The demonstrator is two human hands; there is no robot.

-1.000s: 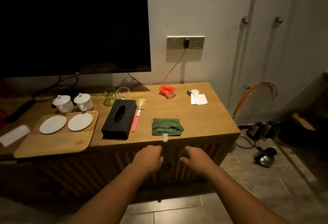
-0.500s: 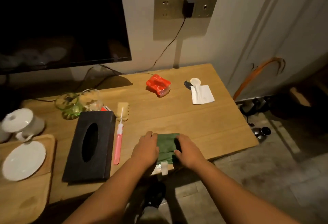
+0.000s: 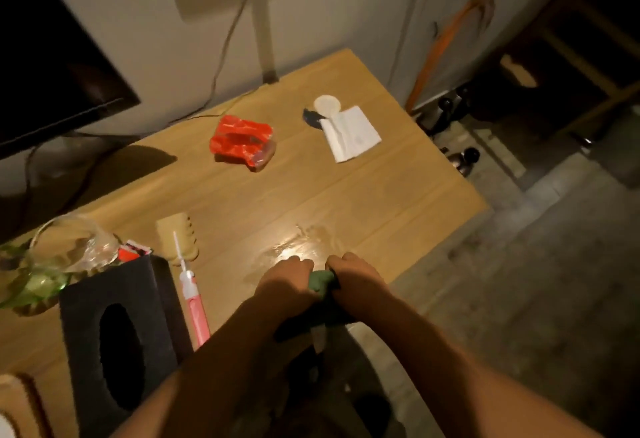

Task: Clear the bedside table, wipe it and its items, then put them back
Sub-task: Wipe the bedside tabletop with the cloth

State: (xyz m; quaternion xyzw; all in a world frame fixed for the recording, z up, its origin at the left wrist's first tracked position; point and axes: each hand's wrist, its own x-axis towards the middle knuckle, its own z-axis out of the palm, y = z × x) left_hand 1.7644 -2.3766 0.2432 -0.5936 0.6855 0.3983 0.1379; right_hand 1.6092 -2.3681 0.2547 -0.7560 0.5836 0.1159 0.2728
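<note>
Both my hands grip the green cloth [image 3: 320, 281] at the front edge of the wooden table [image 3: 398, 195]. My left hand [image 3: 284, 281] holds its left side and my right hand [image 3: 353, 280] its right side; the cloth is bunched between them and mostly hidden. A damp shiny patch [image 3: 298, 247] lies on the wood just beyond my hands. Also on the table are a black tissue box [image 3: 117, 333], a pink toothbrush [image 3: 194, 302], a red packet [image 3: 242, 141], a white napkin [image 3: 349, 132] and a small round white lid [image 3: 327, 104].
Two glasses [image 3: 65, 257] stand at the left by a pale sponge [image 3: 178, 240]. A dark TV screen [image 3: 52, 39] hangs above, with cables along the wall. Kettles [image 3: 450, 108] and an orange curved handle [image 3: 446, 35] sit on the floor to the right of the table.
My head has moved closer and tilted down. My hands have closed round the green cloth and gathered it up from flat on the table, leaving a wet mark.
</note>
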